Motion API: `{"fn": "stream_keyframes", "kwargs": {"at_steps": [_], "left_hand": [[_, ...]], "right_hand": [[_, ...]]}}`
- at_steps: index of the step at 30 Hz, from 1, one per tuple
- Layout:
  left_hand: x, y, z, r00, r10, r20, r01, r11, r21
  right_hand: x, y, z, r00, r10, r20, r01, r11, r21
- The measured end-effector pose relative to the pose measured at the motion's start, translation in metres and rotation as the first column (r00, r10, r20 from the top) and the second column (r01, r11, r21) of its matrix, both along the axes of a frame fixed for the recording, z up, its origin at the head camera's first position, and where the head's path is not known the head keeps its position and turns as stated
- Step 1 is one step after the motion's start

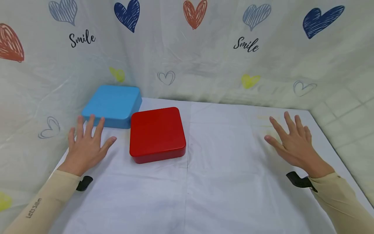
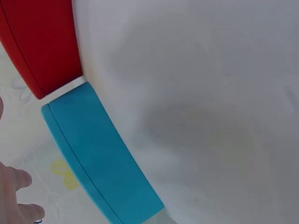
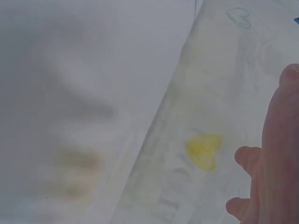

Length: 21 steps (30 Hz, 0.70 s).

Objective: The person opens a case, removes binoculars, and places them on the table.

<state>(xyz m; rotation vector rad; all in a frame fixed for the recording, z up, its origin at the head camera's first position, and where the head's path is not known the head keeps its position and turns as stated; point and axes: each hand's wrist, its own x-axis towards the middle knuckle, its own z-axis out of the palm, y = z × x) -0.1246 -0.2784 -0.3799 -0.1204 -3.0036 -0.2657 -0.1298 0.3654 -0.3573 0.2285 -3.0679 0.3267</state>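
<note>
In the head view a red box (image 1: 157, 131) with rounded corners sits left of the middle of the white table. Behind it and to its left lies a blue box (image 1: 114, 102) of similar shape, their near corners close together. My left hand (image 1: 86, 146) is spread with the fingers straight, its fingertips overlapping the blue box's front edge in this view. On the right my right hand (image 1: 295, 143) is spread over the table, with nothing in it. The left wrist view shows the sides of the blue box (image 2: 103, 154) and the red box (image 2: 42, 46).
A pale curtain printed with hearts (image 1: 194, 14) and lettering hangs behind the white table (image 1: 228, 182) and down its left side. White tiles (image 1: 350, 120) show beyond the table's right edge. Black straps (image 1: 299, 179) stick out at both wrists.
</note>
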Motion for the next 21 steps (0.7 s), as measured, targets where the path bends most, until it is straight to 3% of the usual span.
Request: {"fn": "stream_keyframes", "kwargs": {"at_steps": [9,21], "left_hand": [[-0.002,0.003,-0.002,1.000,-0.012,0.000,0.012,1.000,0.015],[-0.006,0.019,-0.002,0.999,-0.046,-0.027,0.047,0.999,0.029]], "right_hand": [[-0.003,-0.018,0.002,1.000,0.000,0.005,0.000,0.998,-0.055],[-0.020,-0.050,0.001,0.999,0.031,0.016,-0.030,0.997,-0.068]]}}
